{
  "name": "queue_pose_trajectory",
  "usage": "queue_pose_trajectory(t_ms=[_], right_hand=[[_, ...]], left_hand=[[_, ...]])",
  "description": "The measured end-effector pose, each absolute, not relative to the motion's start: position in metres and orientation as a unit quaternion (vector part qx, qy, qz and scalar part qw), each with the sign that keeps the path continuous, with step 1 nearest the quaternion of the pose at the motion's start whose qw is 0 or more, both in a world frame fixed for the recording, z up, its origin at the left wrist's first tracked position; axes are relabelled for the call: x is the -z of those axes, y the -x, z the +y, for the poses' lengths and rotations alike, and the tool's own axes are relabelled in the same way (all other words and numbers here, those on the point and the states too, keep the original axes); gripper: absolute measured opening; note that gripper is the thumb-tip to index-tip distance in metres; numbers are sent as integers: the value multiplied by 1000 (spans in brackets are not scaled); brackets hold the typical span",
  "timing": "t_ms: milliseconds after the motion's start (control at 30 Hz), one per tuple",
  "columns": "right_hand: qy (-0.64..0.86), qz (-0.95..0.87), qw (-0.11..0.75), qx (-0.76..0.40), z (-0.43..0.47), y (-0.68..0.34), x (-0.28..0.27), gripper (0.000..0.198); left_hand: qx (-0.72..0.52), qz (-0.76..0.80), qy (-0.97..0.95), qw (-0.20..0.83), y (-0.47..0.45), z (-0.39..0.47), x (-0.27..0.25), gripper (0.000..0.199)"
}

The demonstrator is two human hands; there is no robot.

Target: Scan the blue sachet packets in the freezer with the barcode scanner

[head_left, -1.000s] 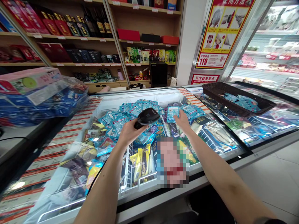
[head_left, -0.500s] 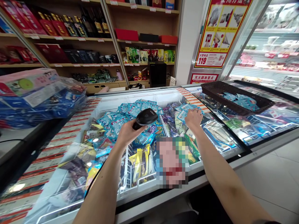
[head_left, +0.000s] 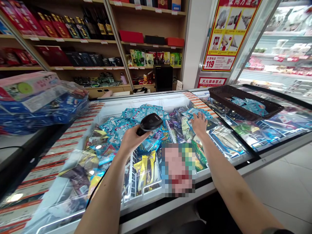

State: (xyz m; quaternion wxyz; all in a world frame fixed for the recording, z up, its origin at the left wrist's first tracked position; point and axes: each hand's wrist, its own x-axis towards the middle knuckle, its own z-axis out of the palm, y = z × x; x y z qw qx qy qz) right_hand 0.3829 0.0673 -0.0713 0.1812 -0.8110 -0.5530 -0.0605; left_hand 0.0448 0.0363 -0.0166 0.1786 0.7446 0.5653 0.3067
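Note:
My left hand (head_left: 133,139) is wrapped round a black handheld barcode scanner (head_left: 149,124), whose head points to the right. A dark cable hangs along my left forearm. Over to the right, my right hand (head_left: 200,125) rests with its fingers spread and holds nothing. Its fingertips touch or lie just above a few flat blue packets (head_left: 191,112) on the freezer's glass top. A large heap of similar blue packets (head_left: 119,128) spreads to the left, beyond the scanner.
Under the glass, the chest freezer has white wire baskets (head_left: 133,175) with wrapped ice creams (head_left: 146,169). A brown basket (head_left: 246,100) with blue packets stands at the right. Boxes in plastic (head_left: 41,97) are stacked at the left. A blurred-out patch (head_left: 177,169) covers something near the front edge.
My right hand's fingers have straightened and spread over the blue packets, which lie flatter beneath and beyond them. My left hand holds the scanner in nearly the same place.

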Motion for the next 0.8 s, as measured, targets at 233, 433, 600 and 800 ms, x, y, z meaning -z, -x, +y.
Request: queue_pose_trajectory(t_ms=[233,433,600,800], right_hand=[[786,-549,261,110,66,-381,71,42],[733,-604,283,134,59,-363,53,43],[618,-731,285,54,57,-339,50,41],[453,-843,281,-67,56,-305,54,45]], left_hand=[[-305,571,-742,174,-45,37,17,53],[-314,598,-725,133,-42,37,16,50],[-340,619,-700,102,-36,39,14,51],[-369,631,-676,95,-32,39,13,53]])
